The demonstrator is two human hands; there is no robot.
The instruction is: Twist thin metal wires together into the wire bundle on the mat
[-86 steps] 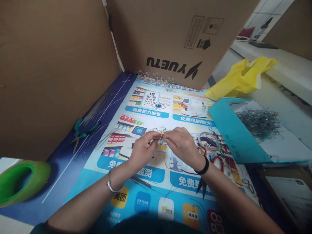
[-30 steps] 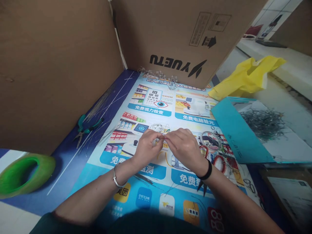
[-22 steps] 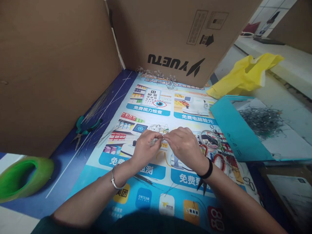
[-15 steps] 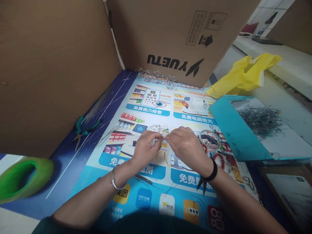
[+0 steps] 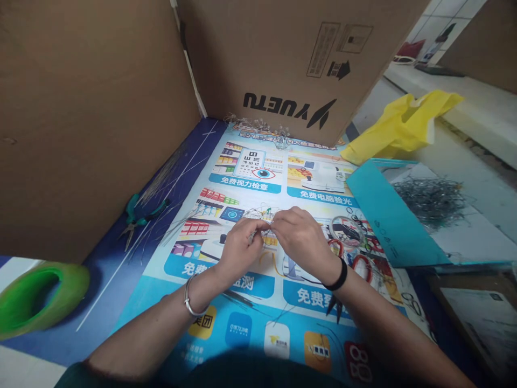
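Observation:
My left hand and my right hand meet over the middle of the printed poster. Each pinches a piece of thin wirework, whose fine loops stick up just beyond my fingertips. A small green bit shows among the loops. Where exactly the fingers grip the wire is partly hidden. Below my hands lie several dark straight wires on the poster. The dark tips of a tool poke out beneath my right wrist.
Teal-handled pliers and loose wires lie left, near a green tape roll. Cardboard panels stand behind. On the right are a clear round dish, red-handled scissors, a teal box with tangled wire, and a yellow bag.
My right hand has shifted slightly left and up, its fingers now closer to my left fingertips. The left hand stays nearly in place, still pinching the wirework.

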